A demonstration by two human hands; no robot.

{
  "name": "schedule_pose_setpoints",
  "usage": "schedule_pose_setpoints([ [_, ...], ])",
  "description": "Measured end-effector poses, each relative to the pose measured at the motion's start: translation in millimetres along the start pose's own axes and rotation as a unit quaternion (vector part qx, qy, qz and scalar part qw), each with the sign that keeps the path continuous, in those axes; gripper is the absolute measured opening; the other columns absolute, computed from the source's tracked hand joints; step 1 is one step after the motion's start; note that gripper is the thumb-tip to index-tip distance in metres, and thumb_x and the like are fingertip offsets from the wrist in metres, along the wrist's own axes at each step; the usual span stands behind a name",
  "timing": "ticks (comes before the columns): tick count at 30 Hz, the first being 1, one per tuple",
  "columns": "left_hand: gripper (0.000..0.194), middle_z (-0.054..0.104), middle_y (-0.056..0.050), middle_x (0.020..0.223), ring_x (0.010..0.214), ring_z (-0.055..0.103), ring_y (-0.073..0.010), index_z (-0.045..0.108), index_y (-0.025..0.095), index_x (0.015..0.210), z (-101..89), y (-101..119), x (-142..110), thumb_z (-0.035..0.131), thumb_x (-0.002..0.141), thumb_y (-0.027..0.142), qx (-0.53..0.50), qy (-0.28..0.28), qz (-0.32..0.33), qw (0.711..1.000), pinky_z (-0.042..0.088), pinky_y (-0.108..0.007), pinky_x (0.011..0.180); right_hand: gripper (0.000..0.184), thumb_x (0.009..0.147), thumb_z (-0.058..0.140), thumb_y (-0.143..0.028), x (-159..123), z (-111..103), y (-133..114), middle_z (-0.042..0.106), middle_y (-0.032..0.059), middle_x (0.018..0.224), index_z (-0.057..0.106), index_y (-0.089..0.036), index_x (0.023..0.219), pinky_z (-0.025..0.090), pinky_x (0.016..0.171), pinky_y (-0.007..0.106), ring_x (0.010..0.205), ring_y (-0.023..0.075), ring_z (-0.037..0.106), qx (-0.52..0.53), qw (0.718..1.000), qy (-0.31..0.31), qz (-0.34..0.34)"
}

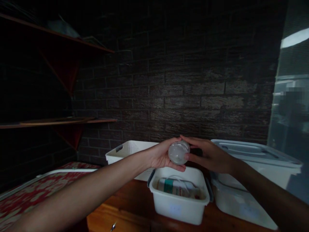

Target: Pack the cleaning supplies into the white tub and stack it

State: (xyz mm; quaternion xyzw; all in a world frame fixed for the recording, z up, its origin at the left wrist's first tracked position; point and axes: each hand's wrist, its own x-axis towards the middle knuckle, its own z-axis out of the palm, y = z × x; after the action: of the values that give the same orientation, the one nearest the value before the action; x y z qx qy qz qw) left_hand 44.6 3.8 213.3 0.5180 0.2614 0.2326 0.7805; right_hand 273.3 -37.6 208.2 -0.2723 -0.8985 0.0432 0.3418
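A small clear jar (pixel 178 153), seen end-on, is held between both hands above a white bin. My left hand (pixel 162 154) is closed around its left side, with the thumb below it. From the right, my right hand (pixel 209 154) grips the same jar, its fingers over the top and right edge. What the jar contains is hard to make out. Under the hands stands the open white bin (pixel 178 206) with dark side handles; a white and green packet (pixel 172 187) and other items lie inside it.
A white perforated basket (pixel 132 149) stands behind the left forearm. To the right are stacked white boxes (pixel 248 206) with a grey lid (pixel 256 153). All rest on a wooden cabinet (pixel 127 206) against a dark brick wall. Red-edged shelves (pixel 58 122) jut out at left.
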Motion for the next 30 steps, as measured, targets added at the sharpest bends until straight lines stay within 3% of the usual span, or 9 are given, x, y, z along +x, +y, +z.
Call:
schedule_pose_setpoints([
  [5,0.039,0.071,-0.013,0.103,0.089,0.071,-0.0256,0.062,0.009,0.122,0.5,1,-4,0.056,0.093,0.033,-0.041,-0.012,0.028,0.999,0.065,-0.049,0.076,0.059,0.096,0.067,-0.036,-8,7,13,0.049,0.0049,0.155,0.047,-0.031,0.151,0.052,0.108,0.038,0.135,0.0234,0.054,0.147,0.988,0.01,0.039],
  [16,0.046,0.066,-0.015,0.124,0.099,0.069,-0.0253,0.064,0.014,0.128,-8.1,-5,-5,0.062,0.093,0.045,0.041,0.012,0.062,0.997,0.066,-0.042,0.076,0.064,0.091,0.075,-0.027,-11,25,27,0.044,0.0046,0.158,0.048,-0.034,0.149,0.04,0.12,0.046,0.143,0.0255,0.046,0.235,0.971,0.028,0.039],
  [19,0.049,0.066,-0.015,0.125,0.099,0.07,-0.0241,0.065,0.016,0.128,-12.7,-4,-2,0.067,0.09,0.047,0.065,0.019,0.065,0.996,0.066,-0.039,0.077,0.066,0.089,0.076,-0.029,-9,28,34,0.045,0.0047,0.157,0.048,-0.034,0.149,0.04,0.12,0.046,0.143,0.0259,0.046,0.196,0.979,0.042,0.028],
  [25,0.049,0.069,-0.012,0.114,0.098,0.07,-0.0232,0.061,0.017,0.126,-27.5,-5,6,0.073,0.085,0.042,0.158,0.033,0.074,0.984,0.063,-0.035,0.074,0.074,0.078,0.085,-0.04,-3,33,46,0.051,0.0076,0.148,0.053,-0.031,0.144,0.042,0.116,0.046,0.137,0.0279,0.05,-0.023,0.998,0.064,-0.004],
  [30,0.071,0.069,-0.011,0.114,0.095,0.07,-0.0251,0.049,0.019,0.136,-55.2,-13,12,0.079,0.074,0.035,0.363,0.101,0.117,0.919,0.056,-0.03,0.065,0.058,0.086,0.076,-0.037,-4,27,44,0.057,0.0099,0.136,0.056,-0.028,0.14,0.051,0.106,0.044,0.125,0.0271,0.057,-0.133,0.991,0.029,0.005],
])
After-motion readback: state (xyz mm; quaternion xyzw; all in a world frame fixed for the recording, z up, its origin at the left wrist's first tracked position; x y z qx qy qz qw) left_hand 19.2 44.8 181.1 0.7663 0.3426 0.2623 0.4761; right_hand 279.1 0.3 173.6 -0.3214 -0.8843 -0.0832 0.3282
